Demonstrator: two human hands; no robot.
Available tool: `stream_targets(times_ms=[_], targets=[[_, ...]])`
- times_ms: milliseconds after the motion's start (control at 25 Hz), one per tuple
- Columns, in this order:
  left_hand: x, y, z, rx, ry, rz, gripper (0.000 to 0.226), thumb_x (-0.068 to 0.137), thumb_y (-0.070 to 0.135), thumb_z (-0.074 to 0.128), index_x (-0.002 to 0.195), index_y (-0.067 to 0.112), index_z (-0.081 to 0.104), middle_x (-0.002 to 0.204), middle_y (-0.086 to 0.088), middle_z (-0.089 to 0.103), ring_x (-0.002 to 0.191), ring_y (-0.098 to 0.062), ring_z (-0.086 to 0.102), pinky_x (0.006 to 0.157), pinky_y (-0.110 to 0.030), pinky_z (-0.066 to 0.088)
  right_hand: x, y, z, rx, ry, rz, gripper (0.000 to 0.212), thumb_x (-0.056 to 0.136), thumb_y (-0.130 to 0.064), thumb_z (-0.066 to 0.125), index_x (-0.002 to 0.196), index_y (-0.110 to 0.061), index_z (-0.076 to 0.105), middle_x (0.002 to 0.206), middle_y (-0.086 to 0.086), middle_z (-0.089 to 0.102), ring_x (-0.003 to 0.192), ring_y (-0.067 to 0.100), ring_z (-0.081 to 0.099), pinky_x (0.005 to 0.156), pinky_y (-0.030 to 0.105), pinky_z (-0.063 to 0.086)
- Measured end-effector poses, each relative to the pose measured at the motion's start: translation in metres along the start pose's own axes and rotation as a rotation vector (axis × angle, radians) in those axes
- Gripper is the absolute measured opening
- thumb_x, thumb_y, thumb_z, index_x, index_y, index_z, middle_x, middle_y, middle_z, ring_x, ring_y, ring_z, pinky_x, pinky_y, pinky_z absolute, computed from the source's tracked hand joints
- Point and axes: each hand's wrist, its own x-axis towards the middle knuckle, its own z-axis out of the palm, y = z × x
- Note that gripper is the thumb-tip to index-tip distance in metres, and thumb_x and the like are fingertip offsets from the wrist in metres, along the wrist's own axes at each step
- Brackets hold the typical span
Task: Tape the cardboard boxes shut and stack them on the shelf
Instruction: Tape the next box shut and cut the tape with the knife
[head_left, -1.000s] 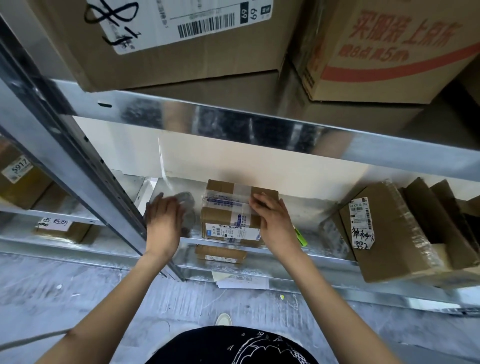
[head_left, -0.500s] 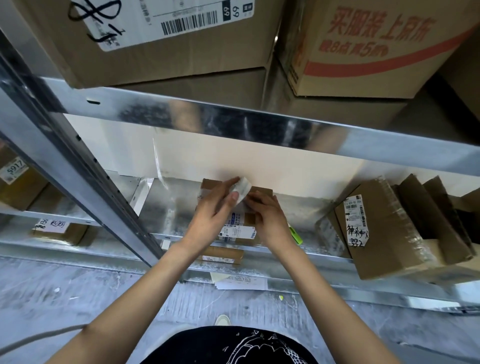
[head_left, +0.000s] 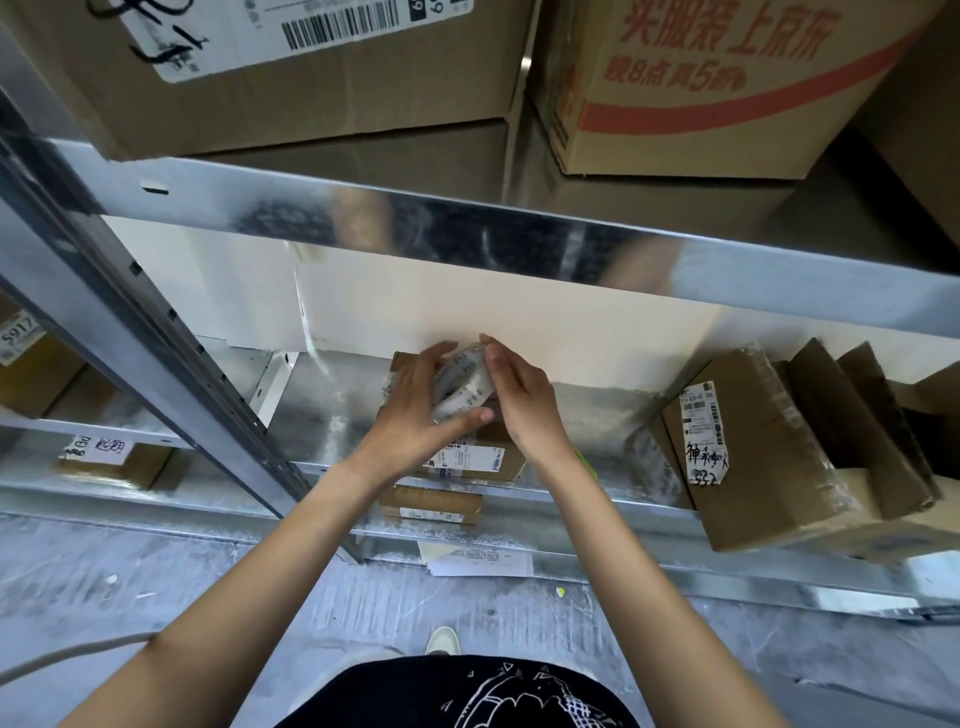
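Nearest the camera, a black printed shirt (head_left: 467, 691) fills the bottom edge, with a pale shoe (head_left: 442, 640) on the grey floor (head_left: 156, 582) just beyond it. Two bare forearms reach forward and up to the middle metal shelf (head_left: 332, 410).

The left hand (head_left: 410, 415) has its grip curled round a roll of clear tape (head_left: 462, 384), thumb under the roll and fingers over its far side. The right hand (head_left: 524, 400) stands edge-on against the roll's right side, its fingertips touching the top of the roll; whether its grip pinches the tape end cannot be told.

The roll is held directly above a small cardboard box (head_left: 478, 457), which sits on the shelf near its front edge and bears a white printed label on its front face. Below it, on the lower shelf, lies a flat brown parcel (head_left: 431, 504), and white papers (head_left: 478, 561) lie on the floor.

To the right on the middle shelf, a larger taped box (head_left: 753, 467) with a handwritten label leans tilted beside flattened cardboard (head_left: 852, 415). Farther up, the top shelf beam (head_left: 519, 234) carries two big cartons (head_left: 311, 78).
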Motion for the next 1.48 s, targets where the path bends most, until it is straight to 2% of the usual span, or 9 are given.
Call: stream_targets(times_ms=[120, 240, 400, 600, 760, 880, 1000, 1320, 1480], targets=[[0.009, 0.002, 0.001, 0.139, -0.044, 0.007, 0.098, 0.062, 0.076, 0.048, 0.147, 0.035, 0.021, 0.143, 0.01, 0.035, 0.133, -0.013, 0.028, 0.098, -0.03, 0.03, -0.003, 0.0, 0.0, -0.031, 0.071, -0.003, 0.033, 0.102, -0.024, 0.042, 0.126, -0.011, 0.06, 0.124, 0.002, 0.064, 0.106, -0.001, 0.056, 0.098, 0.019, 0.042], [0.011, 0.002, 0.009, 0.193, 0.007, -0.016, 0.093, 0.064, 0.073, 0.041, 0.147, 0.036, 0.021, 0.146, 0.007, 0.033, 0.135, -0.015, 0.03, 0.103, -0.036, 0.033, -0.017, 0.0, 0.005, -0.195, 0.036, -0.066, 0.041, 0.103, -0.02, 0.038, 0.142, -0.012, 0.042, 0.144, 0.004, 0.046, 0.134, 0.016, 0.04, 0.114, 0.029, 0.028], [0.011, 0.005, 0.009, 0.162, 0.021, -0.042, 0.092, 0.065, 0.072, 0.038, 0.148, 0.035, 0.021, 0.145, 0.005, 0.033, 0.133, -0.016, 0.03, 0.099, -0.032, 0.03, -0.03, 0.002, 0.009, -0.351, 0.021, -0.127, 0.045, 0.103, -0.018, 0.034, 0.147, -0.01, 0.033, 0.153, 0.005, 0.032, 0.142, 0.018, 0.028, 0.117, 0.039, 0.022], [0.01, 0.006, 0.012, 0.196, 0.067, -0.008, 0.079, 0.083, 0.047, 0.063, 0.148, 0.029, 0.022, 0.144, 0.002, 0.033, 0.133, -0.016, 0.03, 0.093, -0.026, 0.027, -0.025, 0.001, 0.009, -0.327, 0.304, -0.244, 0.027, 0.094, -0.006, 0.052, 0.117, -0.003, 0.065, 0.117, 0.01, 0.063, 0.109, 0.021, 0.059, 0.098, 0.018, 0.04], [0.009, 0.006, 0.013, 0.219, 0.084, 0.012, 0.085, 0.08, 0.043, 0.068, 0.149, 0.024, 0.022, 0.143, 0.0, 0.034, 0.131, -0.016, 0.03, 0.09, -0.024, 0.026, -0.007, -0.005, 0.005, -0.244, 0.362, -0.163, 0.014, 0.087, -0.004, 0.058, 0.089, -0.011, 0.07, 0.09, 0.002, 0.068, 0.083, 0.014, 0.062, 0.078, 0.012, 0.044], [0.01, 0.003, 0.014, 0.181, 0.074, 0.0, 0.088, 0.078, 0.05, 0.069, 0.148, 0.026, 0.022, 0.142, 0.0, 0.035, 0.129, -0.017, 0.033, 0.09, -0.026, 0.03, 0.001, -0.003, 0.0, -0.068, 0.322, 0.029, 0.015, 0.09, -0.009, 0.058, 0.091, -0.016, 0.071, 0.093, -0.002, 0.071, 0.086, 0.014, 0.065, 0.082, 0.03, 0.052], [0.01, 0.0, 0.013, 0.147, 0.049, -0.007, 0.089, 0.076, 0.057, 0.065, 0.148, 0.029, 0.021, 0.141, 0.002, 0.035, 0.128, -0.017, 0.033, 0.092, -0.028, 0.032, -0.001, -0.003, -0.014, -0.069, 0.277, 0.082, 0.012, 0.085, -0.008, 0.065, 0.09, -0.012, 0.075, 0.09, 0.0, 0.074, 0.08, 0.004, 0.064, 0.081, 0.017, 0.049], [0.011, 0.0, 0.013, 0.194, 0.043, 0.006, 0.088, 0.077, 0.056, 0.066, 0.148, 0.03, 0.022, 0.141, 0.001, 0.035, 0.127, -0.017, 0.033, 0.09, -0.027, 0.031, 0.001, -0.001, -0.016, 0.036, 0.282, 0.106, 0.022, 0.078, -0.006, 0.073, 0.067, -0.025, 0.07, 0.072, -0.004, 0.072, 0.074, 0.015, 0.068, 0.082, 0.038, 0.056], [0.011, -0.003, 0.014, 0.18, 0.043, 0.021, 0.09, 0.075, 0.062, 0.064, 0.148, 0.029, 0.023, 0.139, 0.001, 0.036, 0.127, -0.017, 0.034, 0.092, -0.028, 0.032, 0.0, 0.001, -0.019, 0.038, 0.274, 0.09, 0.026, 0.077, -0.007, 0.074, 0.064, -0.028, 0.069, 0.068, -0.008, 0.07, 0.072, 0.015, 0.067, 0.078, 0.034, 0.056]])
